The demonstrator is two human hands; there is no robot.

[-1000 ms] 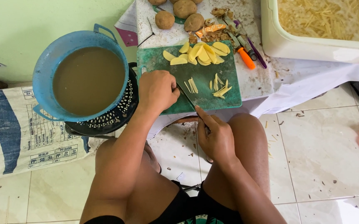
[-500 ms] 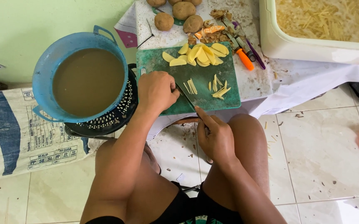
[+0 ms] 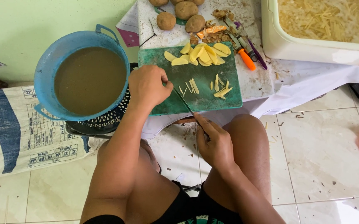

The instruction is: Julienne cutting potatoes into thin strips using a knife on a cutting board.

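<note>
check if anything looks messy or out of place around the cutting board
Peel scraps lie loose on the white cloth beside the green cutting board, and bits litter the floor tiles. Nothing looks spilled or broken.

A white woven sack (image 3: 17, 137) with blue stripe and print lies left.

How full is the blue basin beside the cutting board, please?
Nearly full: murky brown water in the blue basin reaches close to its rim.

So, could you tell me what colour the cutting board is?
Green, with pale scuffing; the cutting board shows in the head view.
</note>
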